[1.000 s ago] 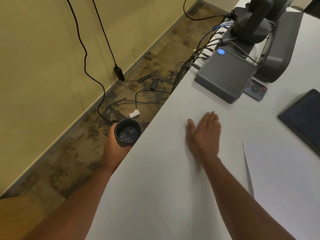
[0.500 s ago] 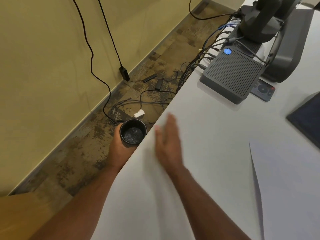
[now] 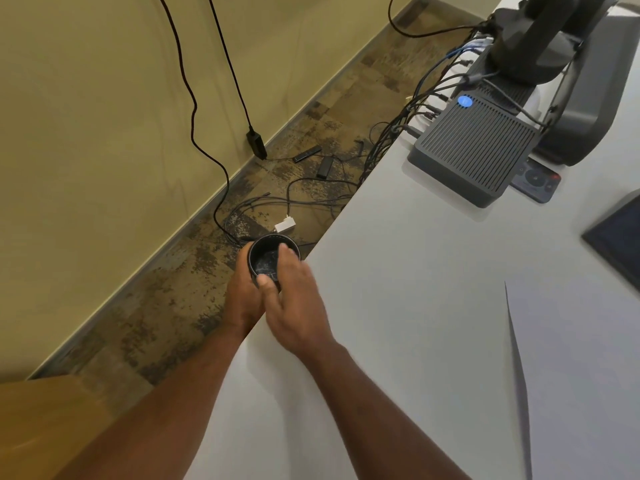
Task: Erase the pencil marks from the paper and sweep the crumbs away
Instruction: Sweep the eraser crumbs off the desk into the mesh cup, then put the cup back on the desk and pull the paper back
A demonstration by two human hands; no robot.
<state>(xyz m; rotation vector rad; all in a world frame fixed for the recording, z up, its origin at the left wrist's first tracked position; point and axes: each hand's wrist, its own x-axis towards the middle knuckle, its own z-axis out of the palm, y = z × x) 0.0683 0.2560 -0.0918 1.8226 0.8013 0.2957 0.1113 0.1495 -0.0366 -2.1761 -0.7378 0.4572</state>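
Crumbs: too small to tell. Paper [image 3: 581, 375] lies at four o'clock on the table [image 3: 398, 271]. Left hand [image 3: 242, 292] grips a dark cup [image 3: 268, 259] just below the table edge, evidently as a catcher; right hand [image 3: 294, 306], fingers straight, reaches over its rim.

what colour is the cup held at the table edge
Black cup, seen in the head view.
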